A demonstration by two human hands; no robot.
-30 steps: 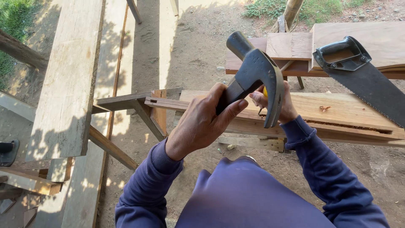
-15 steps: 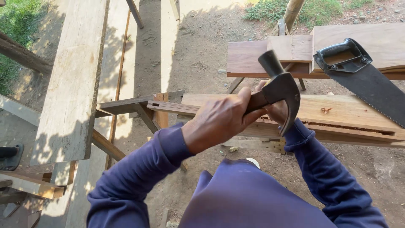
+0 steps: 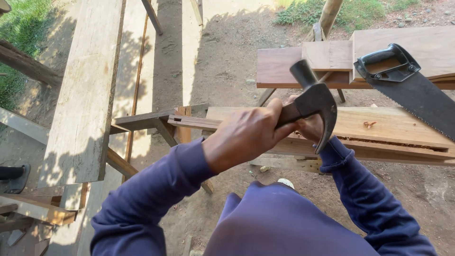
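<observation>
Above the plank (image 3: 393,125): claw hammer (image 3: 315,102), handle gripped in closed left hand (image 3: 246,135) for striking; right hand (image 3: 310,128) behind it, grip unclear; handsaw (image 3: 412,90) beyond.

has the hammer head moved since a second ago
Yes. The hammer head has swung down and toward the person, from level with the saw handle to below it, over the plank.

Light: bright daylight, hard sun on the dirt ground (image 3: 227,52).
Shadows: sharp, dark bands across ground and long plank (image 3: 90,95).
Glare: pale, washed-out patches on sunlit wood.
Focus: crisp throughout; hammer (image 3: 315,102) slightly soft.
Edges: mild wide-angle bending.
</observation>
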